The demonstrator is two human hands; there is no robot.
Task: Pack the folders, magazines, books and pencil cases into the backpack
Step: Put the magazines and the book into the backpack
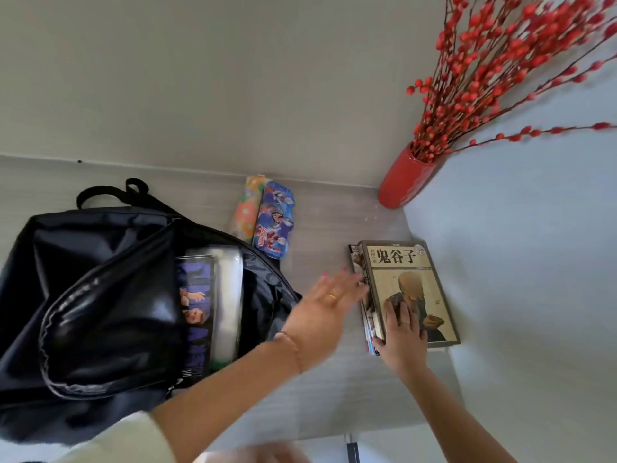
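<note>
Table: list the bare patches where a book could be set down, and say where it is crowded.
Bare table lies between the pencil cases and the red vase, and more in front of the book stack, between the two forearms. Crowded: the gap between the open backpack and the stack, where the left hand reaches and the right hand rests on the top book.

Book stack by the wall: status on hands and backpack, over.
Right hand flat on top book, thumb at its edge; left hand open, reaching the stack's side. Backpack unzipped, magazine inside. Two pencil cases still out. Nothing blocking.

Pale walls (233, 78), grey wood-grain tabletop (334, 379)
</note>
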